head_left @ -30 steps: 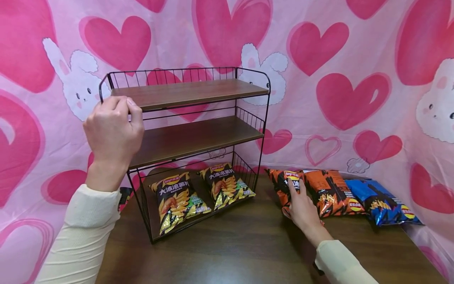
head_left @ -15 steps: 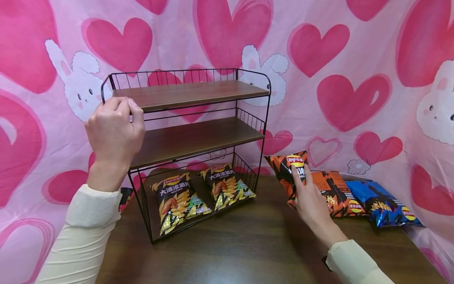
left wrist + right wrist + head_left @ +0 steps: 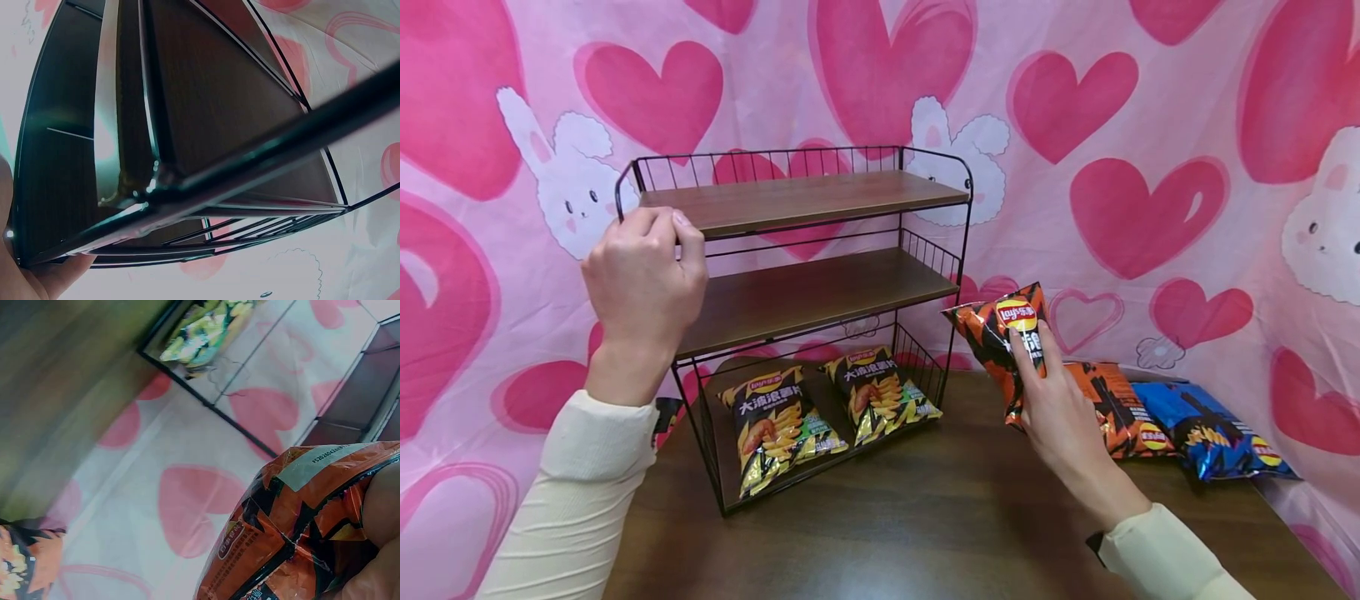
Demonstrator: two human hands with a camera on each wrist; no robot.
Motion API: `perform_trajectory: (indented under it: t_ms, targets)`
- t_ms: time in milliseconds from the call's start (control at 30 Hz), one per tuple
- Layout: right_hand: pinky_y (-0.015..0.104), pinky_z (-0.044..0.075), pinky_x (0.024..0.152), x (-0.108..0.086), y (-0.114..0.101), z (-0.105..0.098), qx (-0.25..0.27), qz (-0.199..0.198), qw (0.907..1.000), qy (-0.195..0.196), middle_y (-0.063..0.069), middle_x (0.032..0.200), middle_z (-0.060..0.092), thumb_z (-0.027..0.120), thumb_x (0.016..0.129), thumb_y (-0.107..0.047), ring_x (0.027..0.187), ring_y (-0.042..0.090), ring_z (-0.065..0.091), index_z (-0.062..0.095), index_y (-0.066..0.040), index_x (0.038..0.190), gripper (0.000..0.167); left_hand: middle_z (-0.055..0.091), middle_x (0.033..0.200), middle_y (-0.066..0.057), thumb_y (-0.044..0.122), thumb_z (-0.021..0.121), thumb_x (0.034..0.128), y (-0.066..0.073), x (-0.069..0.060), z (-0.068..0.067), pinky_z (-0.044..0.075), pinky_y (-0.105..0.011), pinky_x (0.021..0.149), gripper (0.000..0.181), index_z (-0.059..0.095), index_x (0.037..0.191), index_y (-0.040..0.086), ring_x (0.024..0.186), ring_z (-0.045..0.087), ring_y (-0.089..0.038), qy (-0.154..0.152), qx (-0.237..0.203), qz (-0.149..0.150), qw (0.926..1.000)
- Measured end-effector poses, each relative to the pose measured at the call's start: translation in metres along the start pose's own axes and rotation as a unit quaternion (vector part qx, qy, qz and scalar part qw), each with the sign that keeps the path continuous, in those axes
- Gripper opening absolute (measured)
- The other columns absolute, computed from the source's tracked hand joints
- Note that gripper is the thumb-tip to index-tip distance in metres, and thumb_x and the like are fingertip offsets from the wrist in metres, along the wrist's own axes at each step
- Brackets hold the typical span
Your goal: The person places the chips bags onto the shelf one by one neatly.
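Orange Lay's chip bag [image 3: 997, 346]: right of frame center
Right hand [image 3: 1063, 412]: pinching bag
Left hand [image 3: 646, 279]: gripping shelf rack [image 3: 820, 287], center-left

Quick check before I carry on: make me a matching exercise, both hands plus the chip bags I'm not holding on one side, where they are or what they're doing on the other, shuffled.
Column one
1. Left hand
2. Right hand
3. Blue bag
4. Black-and-yellow bags

Column two
A. On the bottom tier of the rack
B. Holding an orange bag above the table
C. Gripping the rack's black frame
D. On the table, beside the other orange bag

Pairs: 1-C, 2-B, 3-D, 4-A
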State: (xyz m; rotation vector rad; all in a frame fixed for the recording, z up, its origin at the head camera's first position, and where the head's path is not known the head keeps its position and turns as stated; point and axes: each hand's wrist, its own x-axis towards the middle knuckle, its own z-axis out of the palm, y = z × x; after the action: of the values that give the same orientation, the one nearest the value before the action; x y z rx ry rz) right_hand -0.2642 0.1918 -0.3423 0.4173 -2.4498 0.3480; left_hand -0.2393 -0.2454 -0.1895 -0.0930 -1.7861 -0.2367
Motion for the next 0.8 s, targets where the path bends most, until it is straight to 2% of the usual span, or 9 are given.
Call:
perform_trajectory:
  t_ms: [133,300,533,800]
  targets:
    - [0.065,0.055,0.065,0.003,-0.01,-0.006,-0.004,-0.028,0.9994,0.023,0.019,0.168,0.018,0.073,0.086,0.004,0.108,0.052,0.06,0.03,-0.023,0.162,0.091,0.07,0.091,-0.026,0.029,0.039,0.1053,0.0,0.0,0.0,0.048,-0.064,0.062,0.053,0.073,0.098,-0.01,0.077,0.062,-0.051,-0.001,0.0,0.001,1.0]
    - [0.061,0.056,0.059,0.005,-0.021,-0.011,-0.011,-0.068,0.9965,0.047,0.018,0.168,0.019,0.075,0.085,0.004,0.112,0.05,0.06,0.032,-0.023,0.161,0.092,0.069,0.091,-0.026,0.028,0.039,0.1052,-0.001,0.0,0.0,0.048,-0.064,0.061,0.052,0.073,0.098,-0.01,0.076,0.062,-0.05,-0.001,-0.001,0.003,1.0]
    - [0.045,0.052,0.046,0.009,-0.035,-0.016,-0.023,-0.134,0.9881,0.072,0.018,0.169,0.019,0.074,0.076,0.014,0.097,0.044,0.062,0.033,-0.021,0.162,0.102,0.069,0.089,-0.025,0.029,0.039,0.1049,0.0,0.0,0.003,0.047,-0.064,0.06,0.051,0.073,0.096,-0.009,0.073,0.06,-0.051,0.008,-0.001,0.006,0.9999]
    - [0.053,0.058,0.058,0.028,-0.055,-0.026,-0.017,-0.17,0.9825,0.075,0.016,0.169,0.019,0.071,0.084,0.009,0.122,0.045,0.058,0.033,-0.023,0.161,0.092,0.069,0.089,-0.026,0.029,0.039,0.1049,0.0,0.0,0.002,0.047,-0.064,0.06,0.052,0.072,0.095,-0.01,0.073,0.06,-0.051,0.009,-0.001,0.004,0.9999]
